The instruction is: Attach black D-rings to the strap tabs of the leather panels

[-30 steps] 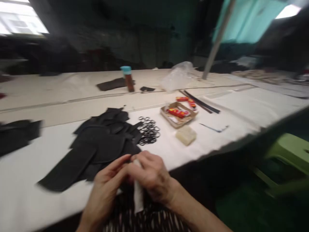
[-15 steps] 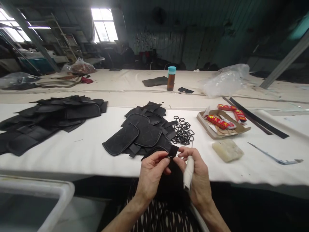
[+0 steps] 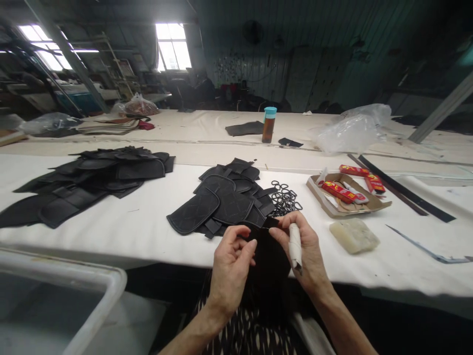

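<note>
Hands and black piece at near table edge, gap between piles

A blue-capped bottle stands on the far side of the table, left of a crumpled plastic bag. Behind is a bright window; a pale tub sits at lower left.

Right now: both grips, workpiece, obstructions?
Left grip open, beside black piece. Right grip pinching that piece, also holding white-wrapped handle. Black rings just beyond.
</note>
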Demonstrator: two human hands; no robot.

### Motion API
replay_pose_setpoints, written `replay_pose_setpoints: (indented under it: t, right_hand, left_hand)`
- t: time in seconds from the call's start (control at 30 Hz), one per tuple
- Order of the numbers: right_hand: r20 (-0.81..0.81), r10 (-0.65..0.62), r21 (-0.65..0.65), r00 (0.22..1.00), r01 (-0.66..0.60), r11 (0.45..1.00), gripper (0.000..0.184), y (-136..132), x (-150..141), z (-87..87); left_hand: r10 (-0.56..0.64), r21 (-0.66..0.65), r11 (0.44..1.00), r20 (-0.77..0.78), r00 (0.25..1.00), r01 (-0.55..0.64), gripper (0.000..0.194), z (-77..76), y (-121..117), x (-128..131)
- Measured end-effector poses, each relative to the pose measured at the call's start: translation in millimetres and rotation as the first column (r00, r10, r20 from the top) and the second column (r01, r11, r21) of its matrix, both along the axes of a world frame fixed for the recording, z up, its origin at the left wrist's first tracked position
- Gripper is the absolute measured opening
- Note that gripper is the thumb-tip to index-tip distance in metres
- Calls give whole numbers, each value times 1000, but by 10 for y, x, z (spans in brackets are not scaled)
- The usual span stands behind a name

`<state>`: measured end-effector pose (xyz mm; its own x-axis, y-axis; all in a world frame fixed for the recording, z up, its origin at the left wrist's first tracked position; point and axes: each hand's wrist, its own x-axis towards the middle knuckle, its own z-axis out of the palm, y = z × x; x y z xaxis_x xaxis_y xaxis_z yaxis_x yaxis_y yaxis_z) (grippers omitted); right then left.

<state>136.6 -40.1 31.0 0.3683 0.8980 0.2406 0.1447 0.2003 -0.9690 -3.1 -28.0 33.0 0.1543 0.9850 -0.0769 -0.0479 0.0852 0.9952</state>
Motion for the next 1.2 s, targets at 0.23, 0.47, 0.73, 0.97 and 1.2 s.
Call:
replay_pose_setpoints:
  t: [0.23, 0.47, 0.73, 0.97, 1.2]
  right_hand:
    - [196, 201, 45, 960, -214, 976, 16, 32, -49, 156]
    - [764, 118, 298, 634, -509, 808, 22, -286, -342, 128]
    - [584, 74, 366, 809, -344, 865, 22, -385, -369, -142]
    - [272, -46, -64, 961, 66, 996, 13, -401, -376, -162]
    - [445, -10, -148, 895, 85, 985, 11, -366, -321, -111]
  left_hand:
    - [-237, -604, 599, 495, 836, 526, 55, -5, 162, -227]
    - [-40, -657, 623, 516, 855, 426, 19, 6, 177, -232]
    - [-3, -476, 853, 408, 913, 215, 15, -46, 88, -123]
    - [-47, -260, 955, 342, 939, 142, 28, -103, -72, 1]
    - [121, -325, 945, 265, 957, -29, 34, -272, -176, 8]
